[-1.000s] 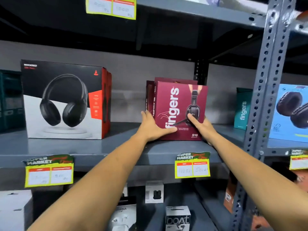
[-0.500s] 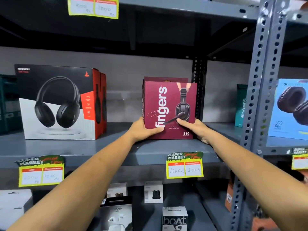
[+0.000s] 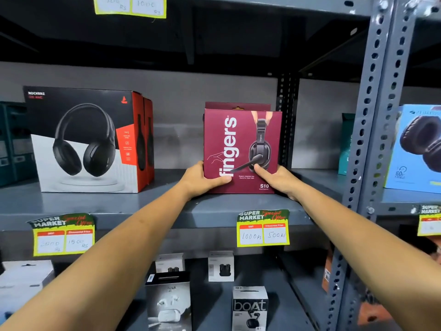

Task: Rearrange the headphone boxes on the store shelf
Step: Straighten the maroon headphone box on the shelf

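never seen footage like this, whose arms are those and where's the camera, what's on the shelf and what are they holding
There is no machine here. The camera sits on a person's head and looks forward and down, so the two bare arms reaching in from the bottom are that person's own. There is only this one view.

The left hand and right hand grip the lower corners of a maroon Fingers S10 headset box, which stands upright on the grey metal shelf. Another maroon box stands right behind it. To the left is a black, white and red Rockerz headphone box. A yellow price tag on the shelf's front edge reads 1000 and 500 Rs. The shelf below holds small earbud boxes, one marked boAt.
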{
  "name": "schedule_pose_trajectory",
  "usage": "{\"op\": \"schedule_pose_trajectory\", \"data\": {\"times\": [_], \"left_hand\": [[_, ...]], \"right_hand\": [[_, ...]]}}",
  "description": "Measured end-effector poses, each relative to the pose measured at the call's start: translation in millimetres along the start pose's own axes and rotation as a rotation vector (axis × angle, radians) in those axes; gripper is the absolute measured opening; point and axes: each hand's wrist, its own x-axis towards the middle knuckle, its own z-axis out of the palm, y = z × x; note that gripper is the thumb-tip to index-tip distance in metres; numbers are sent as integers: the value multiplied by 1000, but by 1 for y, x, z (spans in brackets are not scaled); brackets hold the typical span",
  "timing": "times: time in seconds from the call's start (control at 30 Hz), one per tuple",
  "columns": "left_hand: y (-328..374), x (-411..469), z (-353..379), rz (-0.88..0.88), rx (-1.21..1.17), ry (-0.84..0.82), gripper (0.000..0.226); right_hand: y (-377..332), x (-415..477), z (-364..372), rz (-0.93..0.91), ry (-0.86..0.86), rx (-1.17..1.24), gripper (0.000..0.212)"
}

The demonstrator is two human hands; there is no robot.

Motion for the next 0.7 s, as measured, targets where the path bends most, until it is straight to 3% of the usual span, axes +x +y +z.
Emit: {"op": "schedule_pose_trajectory", "data": {"times": [0.53,0.6,0.7], "left_hand": [[3,0,0,-107,58,55,81],[5,-4,1,-116,73,69,83],[9,-11,-1,-152,125,110,84]], "right_hand": [[-1,-2,-1,1,-21,-23,77],[-5,-6,-1,5,-14,-18,90],[-13,-16,-7,85,15,-12,140]]}}
